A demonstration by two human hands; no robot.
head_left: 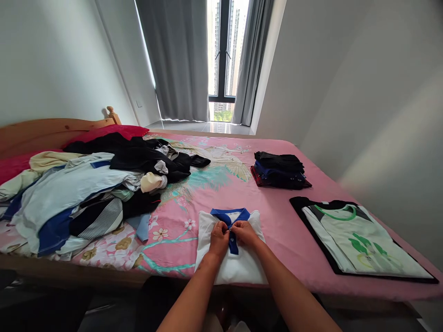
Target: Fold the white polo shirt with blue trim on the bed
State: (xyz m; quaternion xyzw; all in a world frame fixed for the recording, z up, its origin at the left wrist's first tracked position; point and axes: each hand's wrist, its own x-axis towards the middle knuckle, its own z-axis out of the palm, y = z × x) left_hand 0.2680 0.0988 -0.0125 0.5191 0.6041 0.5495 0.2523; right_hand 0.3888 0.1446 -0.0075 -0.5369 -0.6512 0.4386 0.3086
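Note:
A white polo shirt with a blue collar and blue button placket lies folded into a rectangle at the bed's near edge, collar pointing away from me. Both hands meet at the top of the placket, just under the collar. My left hand pinches the placket's left side with its fingertips. From the other side, my right hand pinches the placket near its top button. The fingertips almost touch each other and cover the button and cloth between them. Lower on the placket, a pale button shows.
A loose heap of clothes spreads over the bed's left side, by red pillows and a wooden headboard. Folded dark clothes stand stacked at the right. Nearer lie flat folded T-shirts. The pink flowered bedsheet lies beneath.

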